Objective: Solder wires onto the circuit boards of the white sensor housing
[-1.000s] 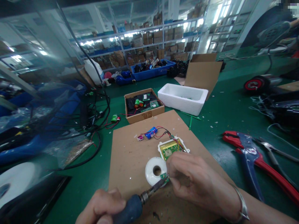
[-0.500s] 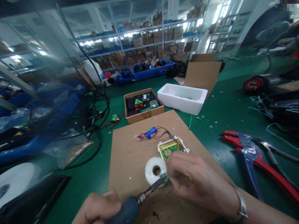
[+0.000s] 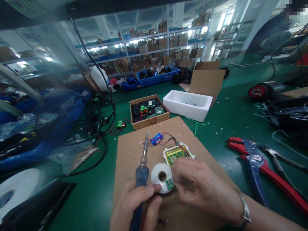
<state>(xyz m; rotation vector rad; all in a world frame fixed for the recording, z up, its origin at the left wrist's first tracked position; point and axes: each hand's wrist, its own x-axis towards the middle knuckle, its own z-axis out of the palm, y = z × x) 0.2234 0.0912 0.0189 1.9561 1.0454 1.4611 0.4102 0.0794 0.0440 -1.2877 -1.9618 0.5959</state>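
Note:
My left hand (image 3: pixel 138 199) is wrapped round the dark blue handle of a soldering iron (image 3: pixel 144 157), whose metal tip points up and away over the cardboard sheet. Its fingertips reach the near left edge of a white spool (image 3: pixel 157 171) lying flat. Over the spool's right side is a small green circuit board (image 3: pixel 169 183). My right hand (image 3: pixel 192 183), closed in a pinch, grips this board at its right edge, by a small silvery part; the fingers partly hide the grip. Just beyond that hand lies a white-framed case (image 3: pixel 176 154) with a circuit board inside and wires leading to a blue battery (image 3: pixel 156 139).
Beneath the work lies a cardboard sheet (image 3: pixel 130 154). Behind it stand a cardboard tray (image 3: pixel 150 122) of electronic parts and a white foam box (image 3: pixel 185 107). Red-and-blue crimping pliers (image 3: pixel 255 163) and cutters (image 3: pixel 276 154) lie right. Black cables (image 3: pixel 112 109) hang left.
The soldering iron's tip has left the small circuit board and swung up and away. My left hand has moved right, its fingers now at the spool. My right hand stays in place.

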